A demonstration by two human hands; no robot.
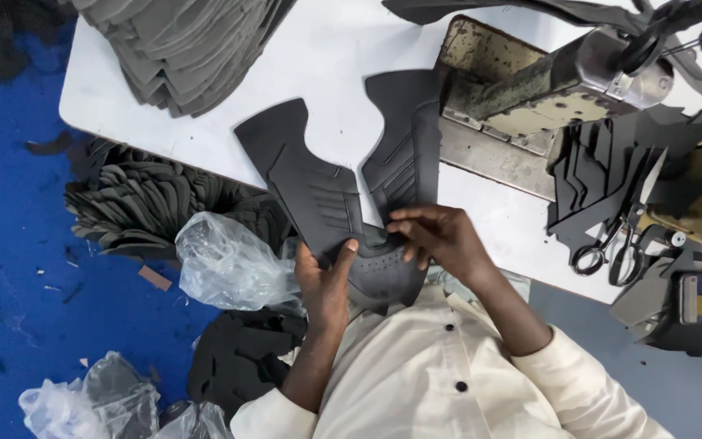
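We hold a dark grey shoe upper (343, 203), a flat U-shaped cut piece, over the near edge of the white table (318, 49); its two wings lie spread on the tabletop while the perforated toe part hangs toward our lap. Our left hand (324, 284) grips the toe part from below with the thumb pressed on top, and our right hand (440, 236) pinches the inner edge of the curve with fingers bent close together. As we judge it, the piece could buckle or slide off the table edge, since only the two grips hold it. The right wing lies just beside the worn metal sewing machine (530, 81), so we might snag it there. A pair of scissors (623, 236) lies near our right forearm, and a sweep of the sleeve could knock it. The clear plastic bag (229, 264) beside our left hand might catch the hanging part.
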